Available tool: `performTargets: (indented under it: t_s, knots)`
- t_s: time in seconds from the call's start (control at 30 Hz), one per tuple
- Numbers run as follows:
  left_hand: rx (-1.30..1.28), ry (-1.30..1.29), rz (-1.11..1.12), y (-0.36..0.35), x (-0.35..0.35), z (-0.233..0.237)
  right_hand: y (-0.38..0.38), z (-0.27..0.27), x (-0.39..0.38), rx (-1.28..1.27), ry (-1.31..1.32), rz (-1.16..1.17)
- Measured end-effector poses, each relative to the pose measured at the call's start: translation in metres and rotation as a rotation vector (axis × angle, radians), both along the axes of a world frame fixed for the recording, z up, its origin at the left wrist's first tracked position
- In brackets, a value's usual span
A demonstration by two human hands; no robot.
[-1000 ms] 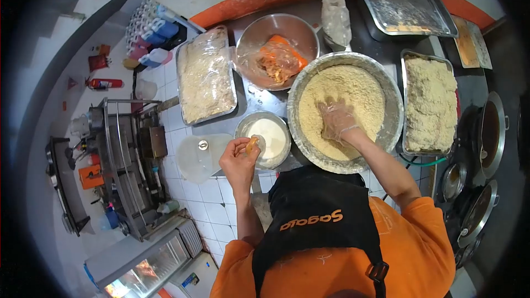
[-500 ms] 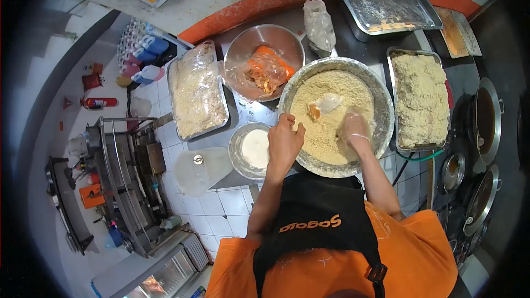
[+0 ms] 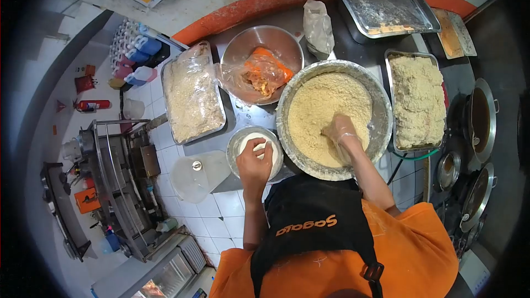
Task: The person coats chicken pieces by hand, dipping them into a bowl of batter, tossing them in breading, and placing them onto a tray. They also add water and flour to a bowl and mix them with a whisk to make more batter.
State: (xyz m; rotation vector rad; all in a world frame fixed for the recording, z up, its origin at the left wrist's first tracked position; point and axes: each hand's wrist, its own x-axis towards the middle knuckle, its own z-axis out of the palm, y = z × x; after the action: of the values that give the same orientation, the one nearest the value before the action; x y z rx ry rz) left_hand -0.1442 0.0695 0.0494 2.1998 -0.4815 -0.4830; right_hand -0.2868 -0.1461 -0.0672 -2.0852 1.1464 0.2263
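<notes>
The large round metal basin of pale breadcrumbs (image 3: 382,127) sits at the steel surface's (image 3: 248,115) near edge and could tip under the gloved right hand (image 3: 342,131) pressing into the crumbs. That grip is half buried, so I cannot tell what it holds. The left hand (image 3: 254,160) curls over the small steel bowl of white batter (image 3: 234,144), where batter may drip; its grip is hidden too.

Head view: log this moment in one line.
left hand: over batter bowl | right hand: gloved, in crumb bowl | grip: unclear for both hands
</notes>
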Motion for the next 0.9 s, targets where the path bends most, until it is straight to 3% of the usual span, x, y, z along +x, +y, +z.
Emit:
performTargets:
  t_s: [0.1,0.17,0.2,0.27,0.33,0.4,0.43,0.47,0.53,0.57,0.6,0.67,0.8,0.87,0.9]
  knots:
    - [-0.040,0.016,0.018,0.008,-0.001,-0.004,-0.005,0.015,0.002,-0.020,-0.159,0.005]
    - [-0.071,0.012,0.007,0.012,0.000,-0.008,-0.001,0.049,0.014,-0.230,-0.146,0.103]
    - [-0.067,-0.016,-0.006,0.014,0.001,-0.012,-0.001,0.028,0.015,-0.230,-0.142,0.092]
    - [-0.072,-0.040,-0.025,0.014,-0.001,-0.015,-0.002,-0.030,0.014,-1.197,-0.319,0.496]
    - [-0.057,-0.027,-0.029,0.014,0.001,-0.014,-0.006,0.002,0.015,-1.160,-0.265,0.470]
    - [-0.065,-0.036,-0.016,0.019,0.000,-0.011,-0.017,0.047,0.022,-0.431,0.255,0.464]
    - [-0.074,-0.053,-0.023,0.021,0.001,-0.010,-0.029,0.087,0.025,0.067,0.280,0.204]
    - [-0.080,-0.054,-0.012,0.023,0.003,-0.011,-0.030,0.078,0.023,0.059,0.281,0.213]
    - [-0.062,-0.037,0.003,0.030,0.001,-0.014,-0.025,0.026,0.007,-0.606,0.049,0.331]
    - [-0.062,-0.034,-0.002,0.032,0.000,-0.013,-0.021,-0.022,0.002,-0.741,-0.177,0.202]
    - [-0.041,-0.024,0.004,0.033,-0.001,-0.014,-0.029,-0.019,0.005,-0.748,-0.177,0.198]
    - [-0.023,-0.015,0.012,0.033,0.000,-0.011,-0.044,-0.005,0.013,0.118,-0.233,0.030]
    - [0.002,0.022,0.062,0.038,0.005,-0.012,-0.048,0.031,0.005,0.197,-0.514,-0.083]
    - [0.010,0.008,0.054,0.043,0.007,-0.016,-0.050,0.068,0.000,-0.139,-0.309,0.046]
    - [0.004,-0.023,0.054,0.044,0.009,-0.017,-0.049,0.062,-0.007,-0.262,-0.486,0.117]
